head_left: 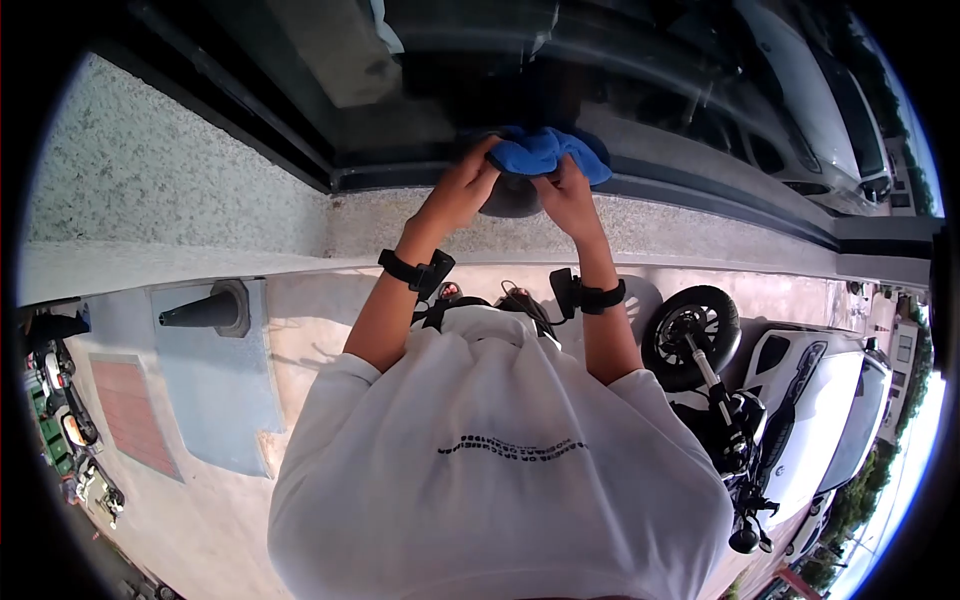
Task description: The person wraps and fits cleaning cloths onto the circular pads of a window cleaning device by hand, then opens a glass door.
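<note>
A bunched blue cloth [545,152] lies at the bottom of a dark glass pane [430,120], by its lower frame. My left hand [468,185] has its fingers closed on the cloth's left end. My right hand [570,195] grips the cloth near its middle and right, with the thumb side tucked under the folds. Part of the fingers of both hands is hidden by the fabric. Between my wrists, a dark rounded patch [510,200] shows on the speckled stone ledge [640,222]; whether it is a shadow or an object I cannot tell.
A speckled wall [150,160] flanks the glass on the left. Behind me are a traffic cone [215,310] on the left, and a motorcycle [700,350] and white car [810,400] on the right. Several motorbikes [65,400] line the far left.
</note>
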Demonstrator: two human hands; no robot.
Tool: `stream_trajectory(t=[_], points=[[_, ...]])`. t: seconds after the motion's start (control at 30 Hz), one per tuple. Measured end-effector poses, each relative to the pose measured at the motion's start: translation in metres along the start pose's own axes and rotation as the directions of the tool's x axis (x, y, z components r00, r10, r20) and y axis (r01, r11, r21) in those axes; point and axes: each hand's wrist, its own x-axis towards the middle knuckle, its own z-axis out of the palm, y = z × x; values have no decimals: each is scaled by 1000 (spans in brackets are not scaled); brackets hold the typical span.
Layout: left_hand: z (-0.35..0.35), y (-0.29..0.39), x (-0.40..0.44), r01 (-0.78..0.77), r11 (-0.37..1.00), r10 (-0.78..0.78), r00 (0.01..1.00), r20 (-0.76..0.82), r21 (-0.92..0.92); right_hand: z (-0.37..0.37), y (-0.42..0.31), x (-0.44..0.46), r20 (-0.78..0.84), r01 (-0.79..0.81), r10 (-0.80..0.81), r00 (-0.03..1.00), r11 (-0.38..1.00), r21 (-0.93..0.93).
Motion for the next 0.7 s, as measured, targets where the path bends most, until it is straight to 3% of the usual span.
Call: stream_trajectory(t=[0.03,0.13,0.23,0.33,0.37,0.43,0.57,0.7], points=[[1,-6,-1,-39,998,41,998,-45,55,1,-1,-2,-5,3,-3,1000,999,-40],[-12,9,4,-102,994,100,993,63,27,-1,-25,-1,-14,106,-105,994,994,36],[-27,47,5,-222,975,222,974,-50,0,-7,-71,10,-75,256,-251,965,964,70],[-38,59,9,-240,971,238,968,-82,-15,-9,-93,20,-85,216,-217,973,976,-14],[-36,54,11,-275,961,275,951,-138,21,-2,-91,24,-147,192,-183,972,980,46],[-36,42,9,-273,957,286,948,-141,101,3,-83,24,-166,150,-152,974,988,-21],[-33,11,1,-145,971,175,973,-151,190,15,-61,14,-128,0,-26,991,980,-200],[-30,-25,-13,51,941,2,988,-155,336,28,-29,1,-63,85,-113,992,935,-343]])
